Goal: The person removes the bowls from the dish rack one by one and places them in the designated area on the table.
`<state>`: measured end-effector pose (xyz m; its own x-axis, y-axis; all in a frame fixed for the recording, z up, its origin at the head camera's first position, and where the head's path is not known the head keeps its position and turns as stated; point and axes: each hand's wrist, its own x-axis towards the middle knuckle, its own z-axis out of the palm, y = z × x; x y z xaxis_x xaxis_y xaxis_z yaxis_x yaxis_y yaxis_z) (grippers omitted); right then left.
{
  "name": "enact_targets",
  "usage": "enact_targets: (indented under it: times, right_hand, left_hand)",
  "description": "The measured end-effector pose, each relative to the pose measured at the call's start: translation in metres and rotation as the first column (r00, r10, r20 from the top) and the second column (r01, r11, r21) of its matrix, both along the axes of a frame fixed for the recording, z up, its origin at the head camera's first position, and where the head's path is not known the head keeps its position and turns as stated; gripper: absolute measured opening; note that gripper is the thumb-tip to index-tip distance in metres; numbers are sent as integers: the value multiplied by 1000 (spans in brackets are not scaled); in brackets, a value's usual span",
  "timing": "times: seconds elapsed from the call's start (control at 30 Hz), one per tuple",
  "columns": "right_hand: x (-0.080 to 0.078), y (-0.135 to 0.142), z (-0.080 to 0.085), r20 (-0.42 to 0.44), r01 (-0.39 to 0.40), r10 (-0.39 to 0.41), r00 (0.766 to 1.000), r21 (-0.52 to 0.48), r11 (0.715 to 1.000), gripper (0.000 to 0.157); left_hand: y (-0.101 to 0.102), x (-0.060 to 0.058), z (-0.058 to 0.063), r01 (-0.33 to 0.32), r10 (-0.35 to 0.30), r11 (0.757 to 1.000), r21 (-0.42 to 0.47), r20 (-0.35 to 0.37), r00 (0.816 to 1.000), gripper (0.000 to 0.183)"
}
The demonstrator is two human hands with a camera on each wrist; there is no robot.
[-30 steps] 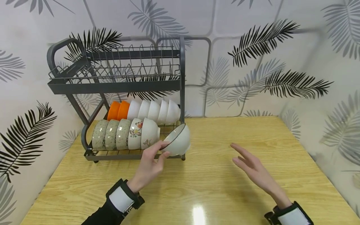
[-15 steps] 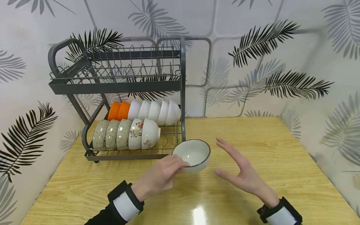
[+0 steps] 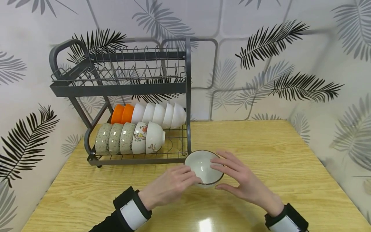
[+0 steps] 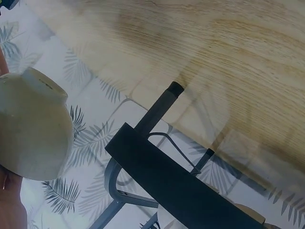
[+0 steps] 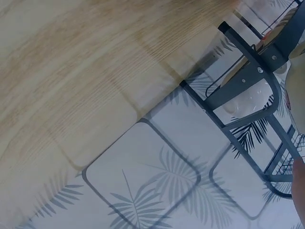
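A white bowl (image 3: 201,167) with a dark rim is held up over the wooden table, right of the rack's front corner, its opening tilted toward me. My left hand (image 3: 174,185) pinches the near-left rim. Close to the bowl's right side is my right hand (image 3: 246,180), its fingers spread over the opening and the thumb beside the lower right edge. From the left wrist, the bowl (image 4: 33,124) shows its outer wall and foot ring at the left edge. In the right wrist view only part of the bowl (image 5: 296,95) shows, with a fingertip apart from it.
A dark two-tier dish rack (image 3: 121,89) stands at the back left. Its lower tier holds speckled bowls (image 3: 114,139), floral white bowls (image 3: 155,138), plain white bowls (image 3: 159,114) and orange bowls (image 3: 127,113). The wooden table (image 3: 261,138) meets a leaf-patterned wall (image 3: 232,29).
My left hand has carried the bowl away from the rack's lower right corner, rightward and nearer, turning its opening up. My right hand has moved left to the bowl.
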<state>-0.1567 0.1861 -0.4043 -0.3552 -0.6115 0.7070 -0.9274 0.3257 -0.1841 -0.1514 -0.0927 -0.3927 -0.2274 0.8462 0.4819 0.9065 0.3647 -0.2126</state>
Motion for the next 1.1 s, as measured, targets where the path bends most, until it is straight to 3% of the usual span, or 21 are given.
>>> enact_targets:
  times: [0.4,0.7,0.83,1.1]
  right_hand:
    - [2,-2,-6,-102,6,8,995,138,990,16]
    - [5,-1,-7,-117,32,-7,993,218,976,14]
    - [5,-2,-7,-144,18,14,989,225,974,4]
    - [8,-4,-9,-175,37,6,985,238,971,2]
  left_hand:
    - [4,0,-4,-10,4,998,-66,-83,997,32]
    - [4,-1,-7,-13,4,997,-74,-121,993,27]
    - [4,-1,-8,-8,1,998,-68,-114,993,27]
    - [5,-2,-11,-14,5,996,-89,-102,995,25]
